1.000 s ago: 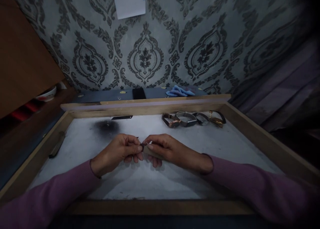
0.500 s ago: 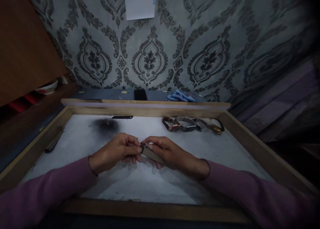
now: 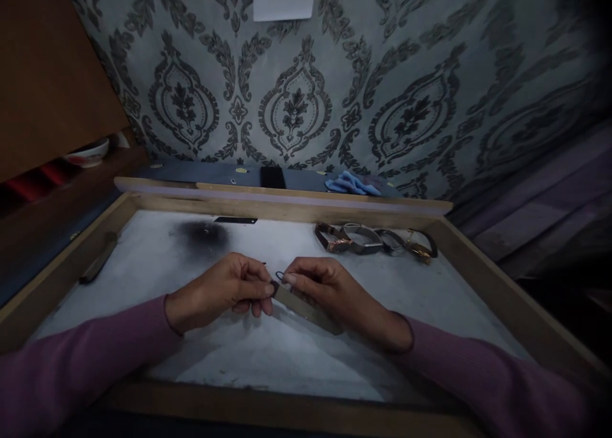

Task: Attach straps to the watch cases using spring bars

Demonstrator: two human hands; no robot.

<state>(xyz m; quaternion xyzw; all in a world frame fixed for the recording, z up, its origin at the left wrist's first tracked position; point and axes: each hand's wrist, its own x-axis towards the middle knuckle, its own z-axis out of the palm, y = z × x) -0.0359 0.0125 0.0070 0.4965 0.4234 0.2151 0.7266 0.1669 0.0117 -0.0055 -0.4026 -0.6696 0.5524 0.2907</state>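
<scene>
My left hand [image 3: 234, 288] is closed, thumb and fingers pinching the left end of a flat grey-brown bar [image 3: 306, 309]. The bar slants down to the right, its far part passing below my right hand [image 3: 329, 291]. The fingertips of that right hand are pinched on a small, thin dark loop [image 3: 280, 275], which sticks out just above the bar's left end. Whether the loop is joined to the bar is hidden by the fingers.
Both hands are over a white-bottomed wooden tray [image 3: 287, 406]. At its back right lie several wristwatches [image 3: 363, 239]; a thin black strip [image 3: 235, 220] lies at the back. A dark, long-handled tool [image 3: 98, 259] rests by the left wall. Behind are a black phone [image 3: 272, 177] and a blue cloth [image 3: 352, 183].
My right hand has let go of the bar's side and moved slightly up and right, now pinching the dark loop. More of the bar shows. The left hand keeps its hold. The view has shifted slightly.
</scene>
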